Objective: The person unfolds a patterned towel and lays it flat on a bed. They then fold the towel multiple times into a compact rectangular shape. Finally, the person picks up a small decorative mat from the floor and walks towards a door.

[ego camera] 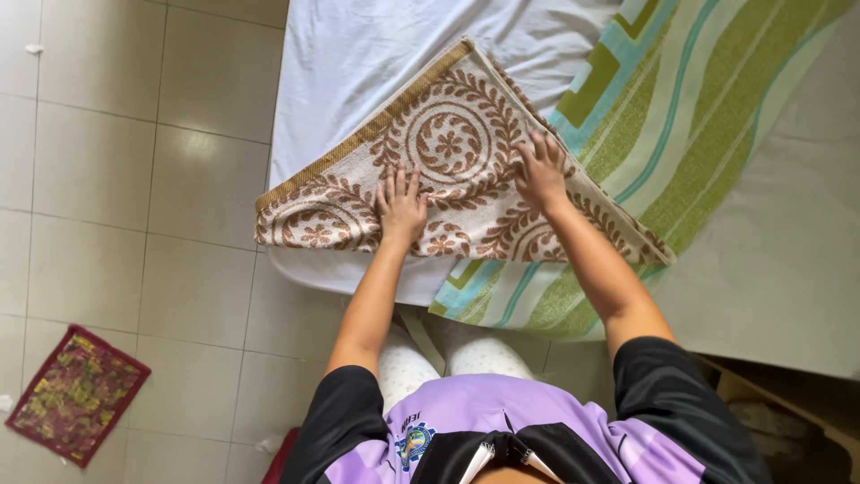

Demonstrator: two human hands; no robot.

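Pressing flat under both hands, a brown-patterned folded towel (457, 152).

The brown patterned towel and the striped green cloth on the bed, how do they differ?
The brown patterned towel carries round floral medallions in brown on cream; the striped green cloth has wavy green, teal and white stripes. The towel is folded into a triangle, while the striped cloth lies spread flat. Both hands, left hand and right hand, press on the towel; neither touches the striped cloth. Both lie on the white sheet.
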